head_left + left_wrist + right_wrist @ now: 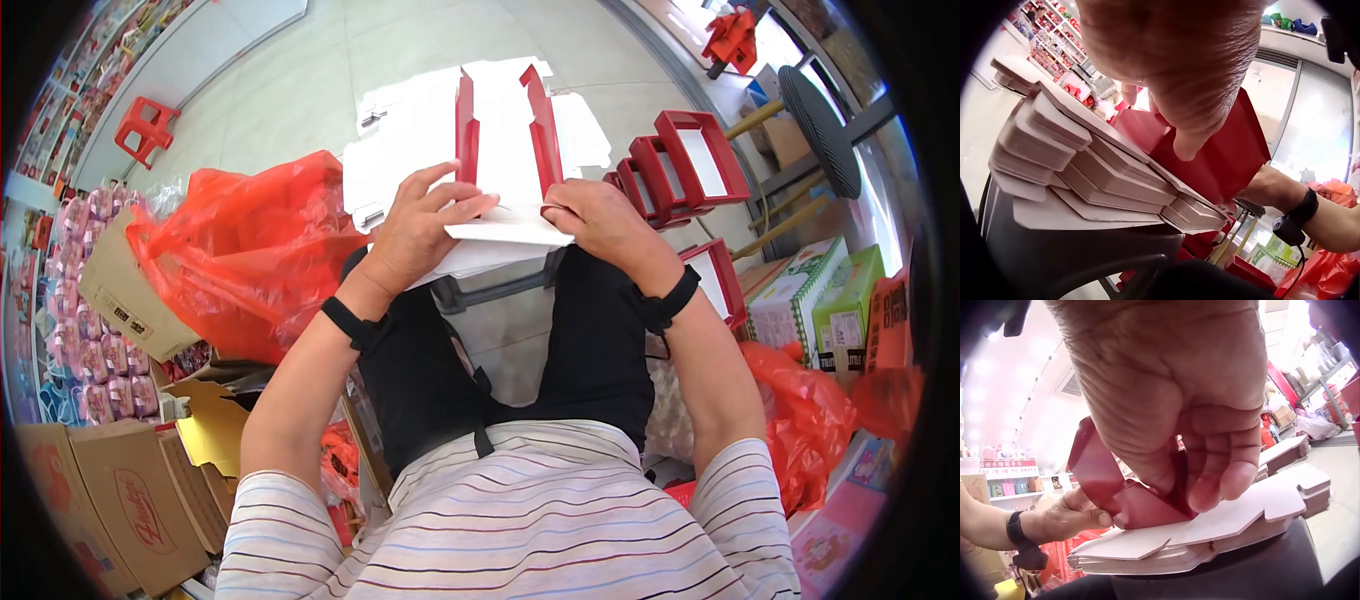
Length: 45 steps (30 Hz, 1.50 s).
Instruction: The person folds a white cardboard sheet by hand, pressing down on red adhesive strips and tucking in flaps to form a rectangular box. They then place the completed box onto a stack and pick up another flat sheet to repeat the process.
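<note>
A partly folded cardboard box with red side walls and a white inside lies on a stack of flat white cardboard blanks. At the box's near right corner, my right hand pinches the red cardboard between thumb and curled fingers. My left hand is at the near left corner, its fingers spread and reaching over the white end flap. In the left wrist view its thumb rests against the red panel.
The stack sits on a dark stool before my knees. Several folded red boxes stand to the right, near a round-seated stool. A large red plastic bag and cartons crowd the left; another red bag lies right.
</note>
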{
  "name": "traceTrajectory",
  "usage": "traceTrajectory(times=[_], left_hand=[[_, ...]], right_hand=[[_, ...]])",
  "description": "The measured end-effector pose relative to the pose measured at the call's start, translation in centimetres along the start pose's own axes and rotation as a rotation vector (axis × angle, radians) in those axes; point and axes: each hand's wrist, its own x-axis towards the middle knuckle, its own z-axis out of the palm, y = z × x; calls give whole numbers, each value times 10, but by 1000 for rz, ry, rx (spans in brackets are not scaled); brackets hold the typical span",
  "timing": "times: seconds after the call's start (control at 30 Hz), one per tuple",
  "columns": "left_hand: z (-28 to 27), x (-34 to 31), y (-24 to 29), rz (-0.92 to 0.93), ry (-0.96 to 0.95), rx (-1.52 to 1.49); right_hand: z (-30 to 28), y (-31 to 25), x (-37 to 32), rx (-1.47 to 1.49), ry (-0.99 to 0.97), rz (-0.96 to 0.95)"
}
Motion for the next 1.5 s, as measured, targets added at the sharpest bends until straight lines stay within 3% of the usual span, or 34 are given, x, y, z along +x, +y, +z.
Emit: traceTrajectory(times=[0.33,0.43,0.53,0.8,0.9,1.0,1.1,1.2,1.33,1.43,1.5], left_hand=[[8,0,21,-36,-19,-147],[9,-1,20,-66,-21,-171],[13,0,20,-82,-7,-204],[21,0,16,-130,28,-321],[23,3,21,-226,117,-401],[13,14,38,-618,6,-511],[25,13,37,-514,154,-503],[18,16,43,-494,101,-354],[17,17,37,-247,189,-106],[11,16,35,-117,135,48],[5,19,35,-80,78,57]], right_hand=[[-7,1,-25,56,-65,6],[-20,-22,-31,189,-145,168],[-5,-7,-34,101,3,20],[21,5,-29,246,171,75],[19,3,-27,220,186,164],[15,-2,-24,216,183,253],[7,-13,-21,193,159,315],[9,-20,-22,207,225,310],[4,-29,-22,87,214,393],[13,-28,-27,-194,382,99],[6,-31,-29,-306,340,-7]])
